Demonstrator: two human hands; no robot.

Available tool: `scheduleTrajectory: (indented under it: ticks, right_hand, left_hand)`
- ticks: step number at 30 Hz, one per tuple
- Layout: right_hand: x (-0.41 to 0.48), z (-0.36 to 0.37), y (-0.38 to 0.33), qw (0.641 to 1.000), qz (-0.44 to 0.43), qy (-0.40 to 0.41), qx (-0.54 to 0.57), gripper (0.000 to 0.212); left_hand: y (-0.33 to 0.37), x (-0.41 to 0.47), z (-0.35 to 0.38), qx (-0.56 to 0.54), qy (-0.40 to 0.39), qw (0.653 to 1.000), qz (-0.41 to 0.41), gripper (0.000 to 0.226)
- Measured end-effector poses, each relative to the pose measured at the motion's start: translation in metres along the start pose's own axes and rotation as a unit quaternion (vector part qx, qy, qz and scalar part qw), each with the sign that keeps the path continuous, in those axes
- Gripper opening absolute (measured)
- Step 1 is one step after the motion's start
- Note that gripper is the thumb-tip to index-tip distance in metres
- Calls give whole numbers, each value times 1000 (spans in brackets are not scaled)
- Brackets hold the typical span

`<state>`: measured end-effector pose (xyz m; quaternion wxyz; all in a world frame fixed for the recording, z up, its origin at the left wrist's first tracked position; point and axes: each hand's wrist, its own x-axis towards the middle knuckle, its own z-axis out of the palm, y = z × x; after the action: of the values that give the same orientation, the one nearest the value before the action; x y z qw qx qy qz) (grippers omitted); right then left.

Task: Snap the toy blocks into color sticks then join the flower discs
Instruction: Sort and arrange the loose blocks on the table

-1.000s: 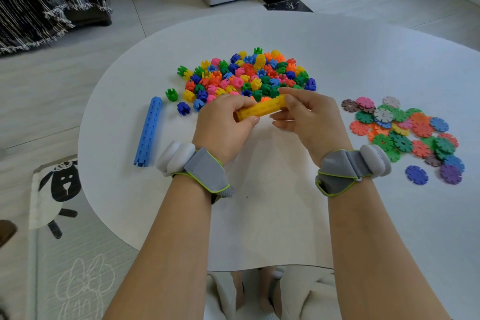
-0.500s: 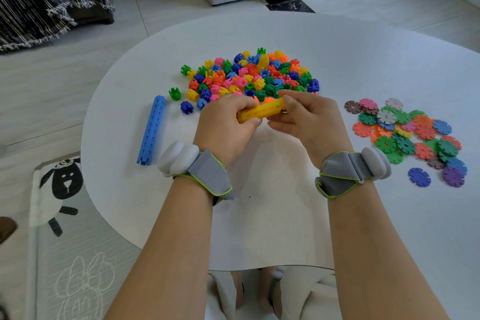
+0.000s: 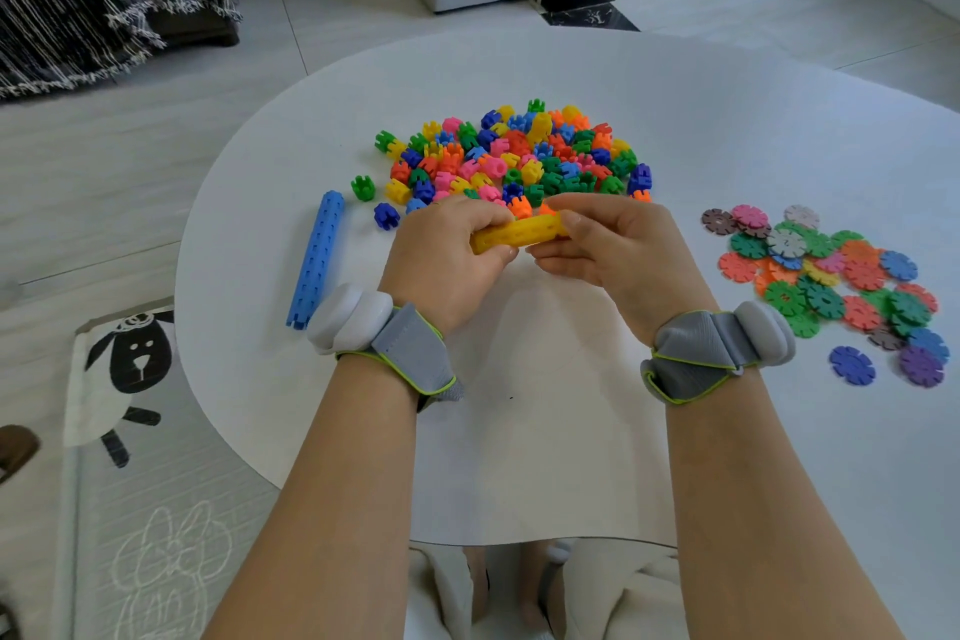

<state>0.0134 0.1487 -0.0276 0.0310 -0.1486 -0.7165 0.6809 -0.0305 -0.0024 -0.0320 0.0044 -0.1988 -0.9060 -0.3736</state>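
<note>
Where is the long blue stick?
In the head view, the blue stick lies on the left side of the table, left of the left hand and the block pile.

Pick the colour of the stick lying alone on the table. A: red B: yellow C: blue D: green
C: the blue stick lies on the table left of the pile; the left hand and right hand hold the yellow stick.
</note>
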Motion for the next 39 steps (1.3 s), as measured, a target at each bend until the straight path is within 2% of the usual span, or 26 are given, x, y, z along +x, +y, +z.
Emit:
scheduleTrajectory:
  ticks: [6,14,24,32,35,37,39]
  right_hand:
    - [1,8,0,1000,-5,3,-9,25]
    - [4,20,-2,992,-41,85,81,12]
    - [3,30,-1,987,-25,70,139,9]
    - [3,49,-4,994,-12,38,103,22]
    - [9,65,-1,994,-13,69,78,23]
    - [18,73,3,993,-26,108,29,23]
    - [27,77,6,985,-64,136,-87,22]
  left_hand:
    - [-3,-2,-3,-3,16,1000,-3,29]
    - [0,-3,-7,-64,33,997,-5,26]
    - [-6,-5,-11,-92,26,995,-9,18]
    - [-9,-7,-12,-25,19,999,-12,22]
    - [-14,-8,-16,-4,34,999,-23,23]
    - [-22,-9,-21,14,51,998,-36,24]
    - [-29,-10,-28,38,72,995,-65,24]
